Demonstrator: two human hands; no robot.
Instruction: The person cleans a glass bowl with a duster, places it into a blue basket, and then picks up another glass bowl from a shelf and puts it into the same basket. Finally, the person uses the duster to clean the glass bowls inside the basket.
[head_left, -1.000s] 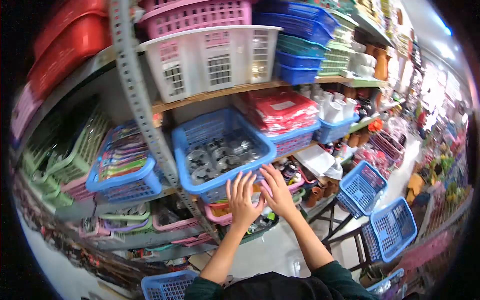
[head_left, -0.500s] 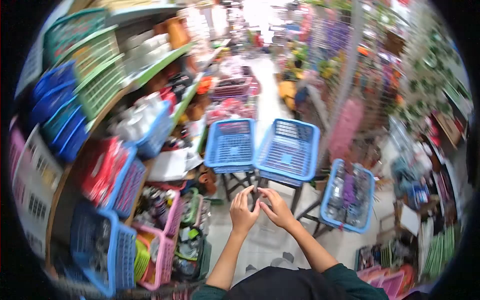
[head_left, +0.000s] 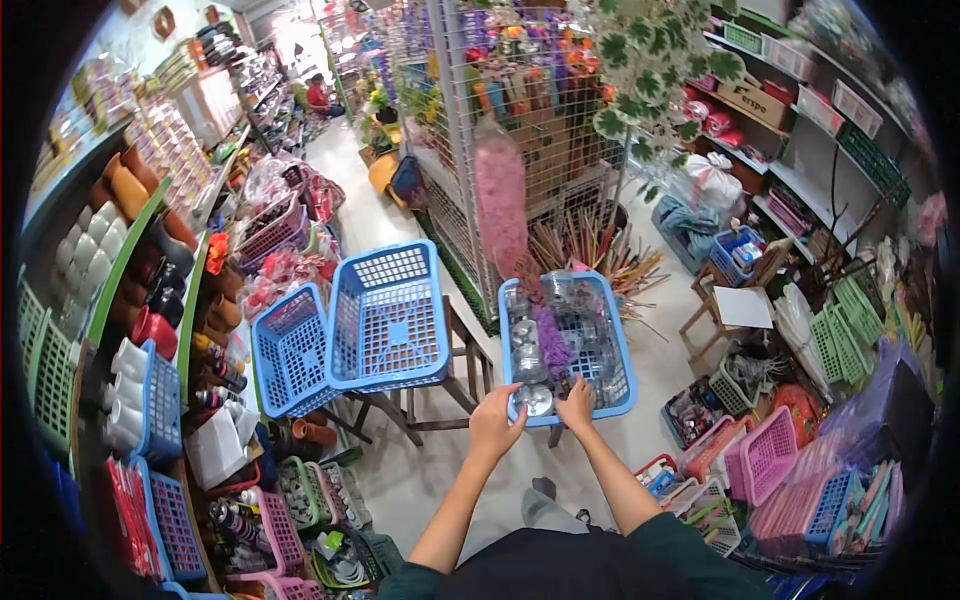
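My left hand (head_left: 495,422) is at the near left corner of a blue plastic basket (head_left: 627,385), its thumb and fingers apart, beside the round end of a clear container (head_left: 535,400). Over the near rim of the same basket, my right hand (head_left: 577,406) has its fingers drawn together, with something small and dark at the tips that I cannot make out. Clear containers (head_left: 596,350) lie along both sides of the basket, and a bunch of purple artificial flowers (head_left: 552,342) runs between them.
Two blue baskets (head_left: 388,318) stand on dark wooden stools (head_left: 465,352) to the left. A wire mesh rack (head_left: 570,150) with a pink bundle (head_left: 500,195) rises behind. Crowded shelves (head_left: 180,330) line the left; a small chair (head_left: 735,290) and pink baskets (head_left: 768,455) are right.
My view has turned right, bringing the basket of clear containers in front of me. My hands, earlier close together in front of the stools, are now at that basket and farther apart.
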